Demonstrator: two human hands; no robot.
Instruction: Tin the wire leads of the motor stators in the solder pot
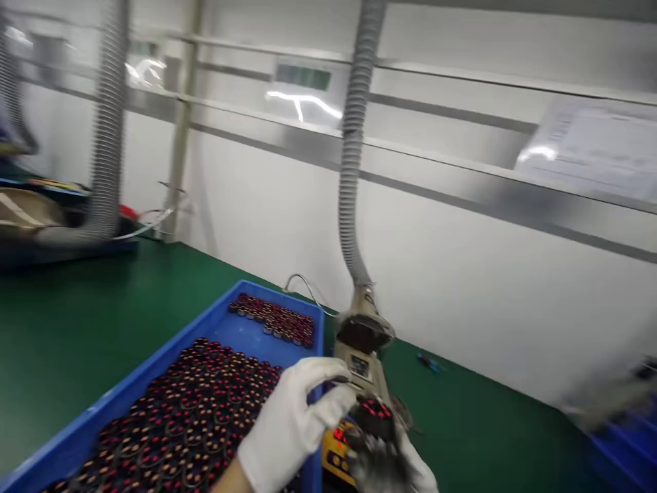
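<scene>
My left hand (295,418), in a white glove, is closed in a pinch with a small dark piece (339,378) at its fingertips; its kind does not show. Close to its right, my right hand (393,459), in a white glove with blackened fingers, holds up a dark round part with red spots (376,409). Motion blurs the right fingers. Beside and below my left hand, a blue tray (169,349) holds many similar round parts (189,418) with red and tan spots. A yellow device with a red lit display (339,452) is partly hidden behind my hands.
A grey ribbed hose (352,150) comes down to a beige hood (365,318) just beyond my hands. Blue-handled pliers or cutters (430,363) lie on the green table (477,418). Blurred blue bins (626,438) stand at the right. Another hose (109,123) hangs at the left.
</scene>
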